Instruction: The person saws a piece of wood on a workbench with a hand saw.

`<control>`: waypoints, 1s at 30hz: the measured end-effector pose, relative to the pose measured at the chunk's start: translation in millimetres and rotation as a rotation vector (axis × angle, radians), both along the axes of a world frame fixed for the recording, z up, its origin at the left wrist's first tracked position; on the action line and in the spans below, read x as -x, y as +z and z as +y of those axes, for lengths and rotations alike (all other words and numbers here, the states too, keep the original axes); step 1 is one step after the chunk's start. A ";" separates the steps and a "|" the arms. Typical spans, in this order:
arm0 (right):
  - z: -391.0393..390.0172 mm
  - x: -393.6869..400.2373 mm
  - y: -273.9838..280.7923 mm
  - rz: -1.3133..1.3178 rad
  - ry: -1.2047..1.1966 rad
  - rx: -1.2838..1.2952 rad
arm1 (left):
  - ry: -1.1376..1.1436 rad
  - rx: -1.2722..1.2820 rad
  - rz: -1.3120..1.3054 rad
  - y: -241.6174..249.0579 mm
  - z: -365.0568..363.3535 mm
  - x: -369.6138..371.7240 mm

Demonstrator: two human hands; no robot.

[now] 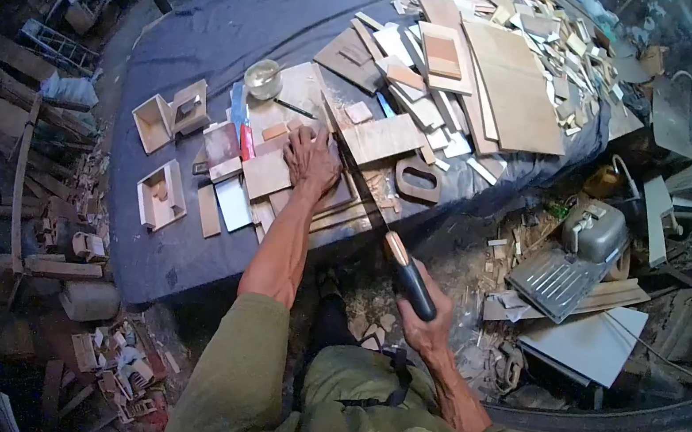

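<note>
My right hand (pixel 424 310) is wrapped round the black and tan handle of a handsaw (pixel 364 187), beyond the table's front edge. The saw's dark blade runs up and left over the wood. Left of the blade, my left hand (pixel 312 157) presses down on wooden pieces, its fingers bent; what lies under the palm is hidden. A light board (pixel 382 137) lies to the right of the blade. Beside my left hand are a thin wooden panel (pixel 267 174) and a red-handled tool (pixel 246 140). A dark wooden piece with an oval hole (pixel 418 179) sits right of the saw.
Small wooden boxes (pixel 162 195) stand on the cloth-covered table (pixel 211 44) at the left. A glass jar (pixel 264 79) is behind my left hand. Large boards (pixel 513 89) and many offcuts cover the right side. A metal machine (pixel 596 231) and scrap lie beyond the right edge.
</note>
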State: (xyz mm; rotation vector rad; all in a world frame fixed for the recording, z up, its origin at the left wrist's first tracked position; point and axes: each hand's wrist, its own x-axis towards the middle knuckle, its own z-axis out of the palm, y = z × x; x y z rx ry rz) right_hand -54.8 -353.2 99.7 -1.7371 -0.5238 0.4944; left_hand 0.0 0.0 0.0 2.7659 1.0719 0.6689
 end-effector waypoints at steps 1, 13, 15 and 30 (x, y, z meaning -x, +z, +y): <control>-8.9 8.8 -6.5 -0.070 -0.011 -0.024 | -0.007 -0.034 -0.044 0.7 3.9 1.2; 14.3 -5.0 -17.5 -0.157 -0.015 -0.036 | 0.013 0.032 -0.064 0.1 -11.9 -0.3; 5.8 -6.2 -12.3 -0.085 0.005 0.005 | 0.038 0.076 -0.020 7.0 -14.0 -1.6; 5.3 -0.2 1.9 -0.061 -0.016 0.083 | -0.006 -0.019 -0.016 -3.8 -6.9 -1.3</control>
